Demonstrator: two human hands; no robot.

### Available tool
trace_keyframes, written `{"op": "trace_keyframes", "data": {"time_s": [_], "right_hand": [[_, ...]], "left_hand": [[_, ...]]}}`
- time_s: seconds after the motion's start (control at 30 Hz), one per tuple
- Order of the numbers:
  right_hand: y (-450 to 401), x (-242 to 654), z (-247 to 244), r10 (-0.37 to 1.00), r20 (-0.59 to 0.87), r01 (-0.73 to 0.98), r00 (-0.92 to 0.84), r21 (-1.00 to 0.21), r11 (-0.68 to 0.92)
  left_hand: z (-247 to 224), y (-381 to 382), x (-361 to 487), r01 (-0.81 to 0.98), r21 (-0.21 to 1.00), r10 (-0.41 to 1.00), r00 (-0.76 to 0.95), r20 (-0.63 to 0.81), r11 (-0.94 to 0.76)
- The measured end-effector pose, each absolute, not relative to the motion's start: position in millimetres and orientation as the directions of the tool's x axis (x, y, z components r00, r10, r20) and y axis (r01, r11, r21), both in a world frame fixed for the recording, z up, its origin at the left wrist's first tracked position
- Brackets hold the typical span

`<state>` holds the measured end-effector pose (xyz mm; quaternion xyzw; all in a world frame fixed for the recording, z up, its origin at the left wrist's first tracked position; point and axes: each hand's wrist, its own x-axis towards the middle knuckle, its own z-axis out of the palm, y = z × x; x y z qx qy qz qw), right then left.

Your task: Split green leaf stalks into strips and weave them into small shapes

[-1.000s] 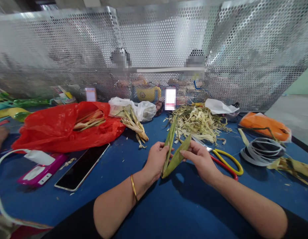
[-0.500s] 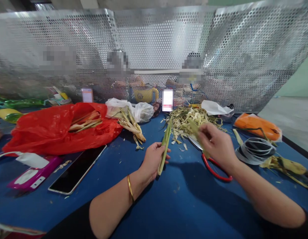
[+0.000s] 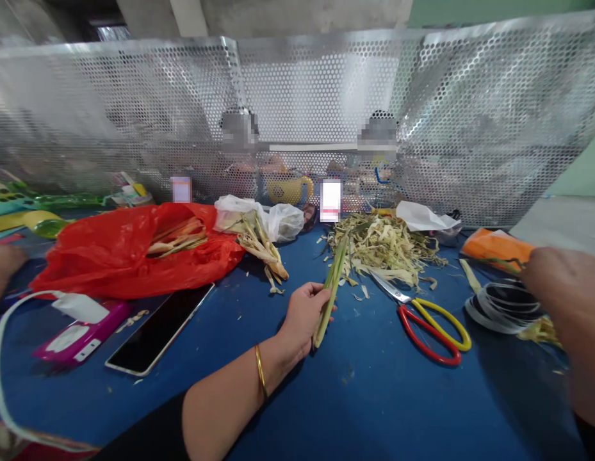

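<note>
My left hand (image 3: 307, 315) is closed round a small bundle of green plant strips (image 3: 336, 272) that points up and away. Beyond the bundle's tip lies a heap of dry, pale green shreds (image 3: 386, 246). Scissors (image 3: 439, 333) with one red and one yellow handle rest open on the blue table (image 3: 364, 397), right of the bundle. At the right edge, my right hand (image 3: 549, 275) is blurred near the orange packet and a coil of pale strap (image 3: 501, 307); its fingers and anything in them cannot be made out.
A red plastic bag (image 3: 109, 256) with dry stalks lies at the left, a black phone (image 3: 157, 333) and a purple power strip (image 3: 81, 336) before it. An orange packet (image 3: 494, 246) is at the right. Perforated metal panels (image 3: 297, 89) stand behind. Another person's hand (image 3: 4, 266) shows far left.
My right hand has moved from above the scissors to the far right, uncovering both handles. My left hand still holds the bundle. The whole view has shifted slightly.
</note>
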<state>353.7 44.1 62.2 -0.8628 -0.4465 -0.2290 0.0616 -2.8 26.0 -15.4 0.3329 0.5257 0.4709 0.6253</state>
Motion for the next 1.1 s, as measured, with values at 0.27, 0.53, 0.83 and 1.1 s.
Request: {"op": "trace_keyframes", "data": {"time_s": [0.27,0.53,0.83,1.1], "right_hand": [[19.9,206.8,45.2,0.889,0.456,0.907,-0.053,-0.351,0.234],[19.5,150.1,-6.1,0.994,0.091,0.207,-0.067,-0.973,0.103],[20.1,157.4,-5.0,0.99,0.012,-0.007,-0.142,-1.0,0.011],[20.6,159.1,-6.6,0.983,0.042,-0.042,-0.178,-0.999,0.035]], "left_hand": [[-21.8,21.8,-0.5,-0.178,0.945,0.96,-0.003,-0.279,0.274],[-18.9,8.5,5.0,-0.134,0.967,0.974,0.098,-0.205,0.217],[-17.8,14.2,2.9,-0.332,0.824,0.886,0.242,-0.397,0.46],[-15.9,16.8,0.4,-0.376,0.779,0.859,0.321,-0.399,0.502]]}}
